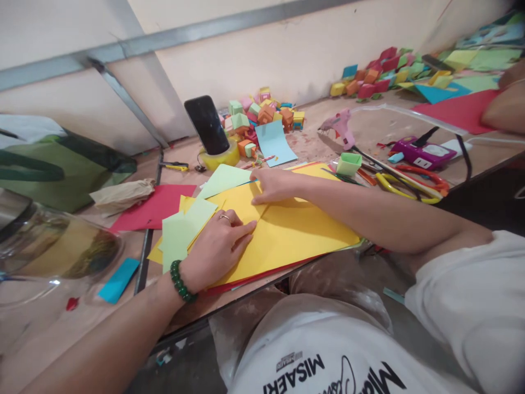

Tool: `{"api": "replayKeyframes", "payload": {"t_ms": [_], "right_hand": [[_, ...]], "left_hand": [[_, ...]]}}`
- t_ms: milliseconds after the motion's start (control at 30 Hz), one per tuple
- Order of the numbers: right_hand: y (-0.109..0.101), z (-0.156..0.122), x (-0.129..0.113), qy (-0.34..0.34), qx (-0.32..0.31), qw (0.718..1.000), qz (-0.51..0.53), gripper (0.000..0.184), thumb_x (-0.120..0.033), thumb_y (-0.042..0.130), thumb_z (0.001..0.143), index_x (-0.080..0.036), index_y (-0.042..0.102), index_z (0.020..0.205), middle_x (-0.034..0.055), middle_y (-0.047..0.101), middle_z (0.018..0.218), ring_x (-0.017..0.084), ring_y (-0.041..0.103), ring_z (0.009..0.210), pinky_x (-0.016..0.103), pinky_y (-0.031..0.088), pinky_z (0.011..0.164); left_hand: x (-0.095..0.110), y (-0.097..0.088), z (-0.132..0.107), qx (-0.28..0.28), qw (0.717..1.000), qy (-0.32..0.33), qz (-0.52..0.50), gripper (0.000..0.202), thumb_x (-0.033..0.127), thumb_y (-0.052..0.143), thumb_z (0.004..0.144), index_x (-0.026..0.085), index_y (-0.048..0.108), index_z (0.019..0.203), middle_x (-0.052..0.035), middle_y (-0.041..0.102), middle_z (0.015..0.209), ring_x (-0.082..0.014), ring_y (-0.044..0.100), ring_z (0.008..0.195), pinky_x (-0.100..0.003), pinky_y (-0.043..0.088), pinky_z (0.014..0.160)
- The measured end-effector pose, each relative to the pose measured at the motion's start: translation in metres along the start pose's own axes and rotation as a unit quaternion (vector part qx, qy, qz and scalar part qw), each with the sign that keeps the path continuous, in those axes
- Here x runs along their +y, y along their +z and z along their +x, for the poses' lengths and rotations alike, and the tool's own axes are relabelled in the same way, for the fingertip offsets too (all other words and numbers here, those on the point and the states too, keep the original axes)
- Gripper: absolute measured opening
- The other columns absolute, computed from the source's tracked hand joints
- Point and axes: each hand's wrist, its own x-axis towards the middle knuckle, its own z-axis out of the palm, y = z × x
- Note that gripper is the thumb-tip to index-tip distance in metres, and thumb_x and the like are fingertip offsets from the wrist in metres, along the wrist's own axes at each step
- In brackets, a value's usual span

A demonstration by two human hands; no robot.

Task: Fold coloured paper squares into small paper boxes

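Observation:
A stack of coloured paper with a yellow sheet point(303, 219) on top lies in front of me. My left hand point(219, 243), with a ring and a green bead bracelet, rests on the left part of the yellow paper. Its index finger is stretched out, touching a short line or edge in the sheet. My right hand point(273, 185) reaches in from the right, thumb and index finger apart on the yellow paper by its far edge. A light green sheet point(225, 179) lies just beyond its fingertips. Smaller light green pieces point(180, 232) lie beside my left hand.
A phone point(207, 126) leans in a yellow tape roll point(221, 158). Folded paper boxes point(266, 112) are heaped behind. At right are a pink glue gun point(340, 128), scissors point(406, 186) and a purple power strip point(426, 152). A glass pitcher point(61, 241) stands left. Another person's arm point(506, 106) shows far right.

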Motion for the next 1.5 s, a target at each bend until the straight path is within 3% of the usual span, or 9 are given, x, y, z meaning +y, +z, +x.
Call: {"api": "replayKeyframes", "payload": {"t_ms": [167, 367, 633, 767, 867, 1000, 1167, 1333, 1500], "right_hand": [[-0.005, -0.006, -0.003, 0.017, -0.008, 1.000, 0.009, 0.069, -0.050, 0.066, 0.073, -0.016, 0.046, 0.130, 0.0131, 0.064, 0.117, 0.028, 0.061, 0.106, 0.032, 0.044, 0.083], [0.002, -0.010, -0.018, -0.006, 0.008, 1.000, -0.015, 0.093, -0.060, 0.069, 0.065, -0.013, 0.038, 0.138, 0.0203, 0.053, 0.133, 0.035, 0.052, 0.119, 0.041, 0.044, 0.091], [-0.002, 0.003, 0.009, -0.013, -0.005, 1.000, -0.004, 0.068, -0.035, 0.069, 0.073, -0.017, 0.044, 0.134, 0.0126, 0.065, 0.112, 0.028, 0.061, 0.104, 0.034, 0.045, 0.083], [-0.002, -0.005, -0.001, -0.140, 0.040, 0.989, 0.011, 0.040, -0.031, 0.069, 0.074, -0.019, 0.062, 0.112, 0.0093, 0.064, 0.109, 0.023, 0.059, 0.101, 0.030, 0.042, 0.084], [0.001, -0.008, -0.005, -0.215, -0.016, 0.976, 0.015, 0.037, -0.040, 0.073, 0.070, -0.019, 0.067, 0.100, 0.0068, 0.065, 0.097, 0.020, 0.059, 0.088, 0.027, 0.042, 0.075], [0.001, -0.012, -0.004, -0.171, -0.086, 0.980, 0.051, 0.027, -0.038, 0.074, 0.065, -0.019, 0.066, 0.082, 0.0004, 0.062, 0.075, 0.014, 0.052, 0.065, 0.023, 0.034, 0.056], [-0.004, -0.014, -0.006, -0.167, -0.071, 0.946, 0.269, 0.033, -0.045, 0.067, 0.070, -0.018, 0.050, 0.063, -0.0066, 0.042, 0.054, 0.008, 0.035, 0.051, 0.023, 0.027, 0.049], [-0.003, -0.013, -0.011, -0.180, -0.021, 0.915, 0.359, 0.043, -0.055, 0.068, 0.068, -0.018, 0.047, 0.063, -0.0073, 0.038, 0.054, 0.007, 0.030, 0.052, 0.023, 0.025, 0.049], [0.000, -0.017, -0.020, -0.201, 0.002, 0.911, 0.360, 0.045, -0.059, 0.066, 0.070, -0.016, 0.052, 0.066, -0.0045, 0.044, 0.059, 0.008, 0.035, 0.056, 0.022, 0.029, 0.051]], "left_hand": [[0.006, -0.003, -0.004, 0.003, 0.999, -0.038, -0.010, 0.030, 0.034, 0.054, 0.085, 0.014, 0.070, 0.101, -0.0122, 0.063, 0.092, -0.0256, 0.057, 0.086, -0.044, 0.049, 0.082], [0.008, -0.009, -0.004, -0.010, 0.999, -0.036, 0.021, 0.030, 0.034, 0.054, 0.084, 0.015, 0.072, 0.099, -0.0140, 0.065, 0.097, -0.0287, 0.058, 0.091, -0.047, 0.048, 0.084], [0.008, -0.019, -0.011, -0.053, 0.997, -0.020, 0.056, 0.023, 0.035, 0.058, 0.083, 0.021, 0.073, 0.094, -0.0101, 0.070, 0.109, -0.0295, 0.061, 0.098, -0.049, 0.046, 0.087], [0.005, -0.016, -0.013, -0.051, 0.998, -0.008, 0.044, 0.022, 0.034, 0.059, 0.082, 0.021, 0.072, 0.095, -0.0099, 0.070, 0.109, -0.0286, 0.061, 0.099, -0.047, 0.046, 0.088], [0.003, -0.012, -0.011, -0.027, 0.999, -0.027, 0.018, 0.020, 0.034, 0.063, 0.079, 0.021, 0.071, 0.092, -0.0084, 0.070, 0.102, -0.0276, 0.061, 0.096, -0.045, 0.046, 0.086], [-0.004, -0.003, -0.006, 0.040, 0.992, -0.107, -0.049, 0.031, 0.031, 0.070, 0.071, 0.018, 0.064, 0.099, -0.0085, 0.065, 0.095, -0.0252, 0.060, 0.090, -0.041, 0.049, 0.080], [-0.024, 0.000, 0.002, 0.177, 0.909, -0.221, -0.306, 0.078, 0.040, 0.074, 0.066, 0.016, 0.043, 0.133, -0.0114, 0.059, 0.111, -0.0182, 0.059, 0.085, -0.034, 0.051, 0.074], [-0.027, -0.008, 0.006, 0.166, 0.803, -0.235, -0.522, 0.036, 0.045, 0.069, 0.070, 0.014, 0.066, 0.086, -0.0013, 0.061, 0.073, -0.0122, 0.055, 0.067, -0.025, 0.046, 0.065], [-0.020, -0.011, 0.006, 0.177, 0.789, -0.244, -0.536, 0.034, 0.045, 0.073, 0.062, 0.014, 0.060, 0.060, 0.0005, 0.057, 0.057, -0.0108, 0.051, 0.058, -0.024, 0.042, 0.059]]}}
